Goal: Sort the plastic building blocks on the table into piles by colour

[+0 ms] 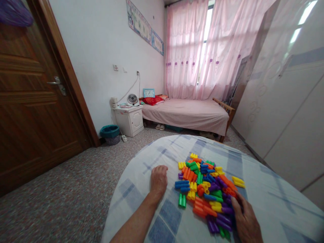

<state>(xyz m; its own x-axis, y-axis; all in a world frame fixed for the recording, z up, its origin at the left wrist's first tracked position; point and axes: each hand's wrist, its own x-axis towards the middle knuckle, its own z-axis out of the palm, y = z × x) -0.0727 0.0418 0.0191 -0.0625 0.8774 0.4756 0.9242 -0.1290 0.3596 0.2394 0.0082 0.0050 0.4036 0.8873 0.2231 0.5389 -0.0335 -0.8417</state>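
A heap of small plastic tube blocks (pixel 207 189) in orange, blue, green, yellow and purple lies on a blue-and-white checked cloth (pixel 265 189). My left hand (pixel 158 179) rests palm down on the cloth just left of the heap, fingers curled under, touching no block. My right hand (pixel 246 222) lies at the heap's near right edge, its fingers spread over purple and orange blocks. A yellow block (pixel 238 182) lies apart at the right, and a green one (pixel 182 200) sits near my left wrist.
The cloth covers a rounded surface in a bedroom. Beyond it are a pink-covered bed (pixel 187 113), a white nightstand (pixel 128 119) with a small fan (pixel 132 99), a teal basin (pixel 109 131), a wooden door (pixel 32 101) at left and white wardrobes (pixel 286 101) at right.
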